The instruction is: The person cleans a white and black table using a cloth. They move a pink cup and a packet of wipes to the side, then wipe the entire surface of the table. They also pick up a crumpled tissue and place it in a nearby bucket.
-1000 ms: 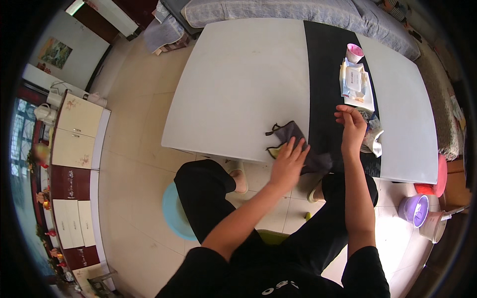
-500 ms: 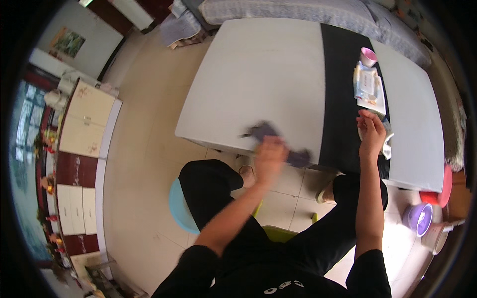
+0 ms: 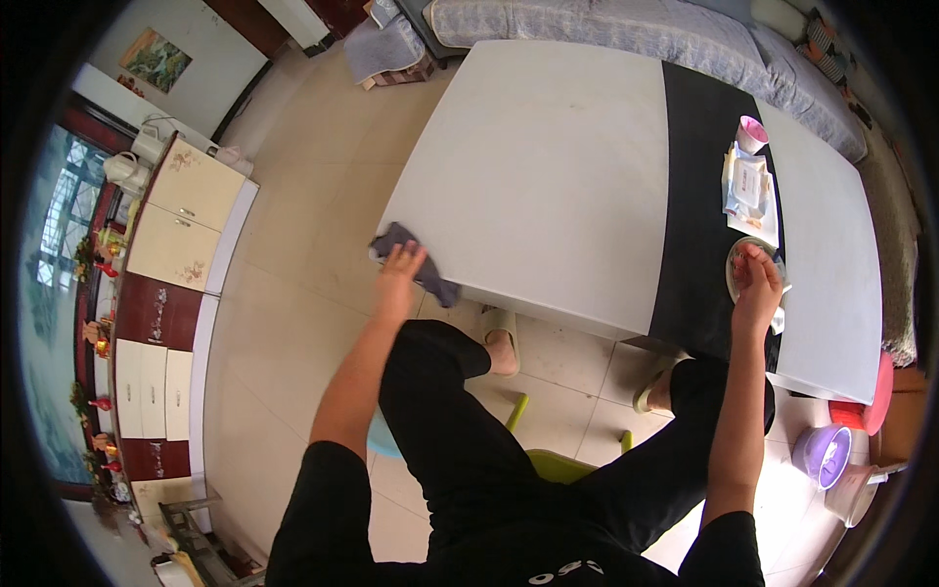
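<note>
My left hand (image 3: 397, 279) is on a dark grey cloth (image 3: 437, 286) at the near left corner of the white table (image 3: 548, 147). Its fingers press on the middle of the cloth, and part of the cloth hangs past the table's edge. Over the black stripe (image 3: 690, 235), my right hand (image 3: 757, 296) is closed, fingertips bunched together above a small round dish (image 3: 734, 266). Whatever those fingers may hold is hidden. Something white and crumpled (image 3: 779, 320) lies beside that wrist.
Beyond the dish lie a pack of wipes (image 3: 748, 184) and a pink cup (image 3: 751, 134). A sofa (image 3: 597, 24) runs along the far side. Purple basin (image 3: 822, 456) and red stool (image 3: 877, 393) stand at right. Cabinets (image 3: 176, 230) line the left.
My left hand has swept the grey cloth leftward along the near edge to the table's corner. The right hand stays by the dish, which now shows more. The view has shifted slightly.
</note>
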Available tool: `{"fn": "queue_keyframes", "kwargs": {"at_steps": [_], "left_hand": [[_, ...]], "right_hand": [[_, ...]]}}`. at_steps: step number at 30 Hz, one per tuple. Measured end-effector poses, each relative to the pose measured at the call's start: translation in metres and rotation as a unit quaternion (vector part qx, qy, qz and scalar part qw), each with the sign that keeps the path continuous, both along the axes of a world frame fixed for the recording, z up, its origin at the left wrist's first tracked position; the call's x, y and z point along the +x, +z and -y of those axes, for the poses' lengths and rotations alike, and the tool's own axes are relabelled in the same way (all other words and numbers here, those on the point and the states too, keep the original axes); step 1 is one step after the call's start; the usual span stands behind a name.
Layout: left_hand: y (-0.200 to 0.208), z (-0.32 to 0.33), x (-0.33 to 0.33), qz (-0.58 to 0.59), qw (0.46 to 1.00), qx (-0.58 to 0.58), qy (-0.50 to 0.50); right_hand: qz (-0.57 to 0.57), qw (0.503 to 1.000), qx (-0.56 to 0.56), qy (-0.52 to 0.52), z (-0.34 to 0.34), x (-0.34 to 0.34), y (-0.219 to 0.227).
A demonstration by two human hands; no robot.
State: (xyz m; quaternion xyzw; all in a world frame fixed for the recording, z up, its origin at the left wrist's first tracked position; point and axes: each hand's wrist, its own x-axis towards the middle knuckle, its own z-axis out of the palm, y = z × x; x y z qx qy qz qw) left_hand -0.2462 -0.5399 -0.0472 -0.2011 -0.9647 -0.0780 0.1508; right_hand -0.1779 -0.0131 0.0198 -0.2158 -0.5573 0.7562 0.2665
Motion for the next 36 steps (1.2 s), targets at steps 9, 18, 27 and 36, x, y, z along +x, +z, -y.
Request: {"fn": "queue_keyframes", "kwargs": {"at_steps": [9, 18, 27, 36], "left_hand": [[0.040, -0.041, -0.017, 0.213, 0.923, 0.262, 0.185], [0.017, -0.205, 0.090, 0.138, 0.983, 0.103, -0.066], [0.013, -0.100, 0.031, 0.046, 0.972, 0.066, 0.221], [0.011, -0.219, 0.094, 0.122, 0.979, 0.157, -0.050]], "right_hand": [[-0.016, 1.000, -0.003, -0.007, -0.008, -0.005, 0.007], [0.009, 1.000, -0.022, -0.002, 0.006, -0.014, -0.005], [-0.029, 0.999, -0.025, -0.005, 0.000, -0.004, 0.005], [0.013, 0.999, -0.036, -0.021, -0.004, -0.008, -0.012]]}}
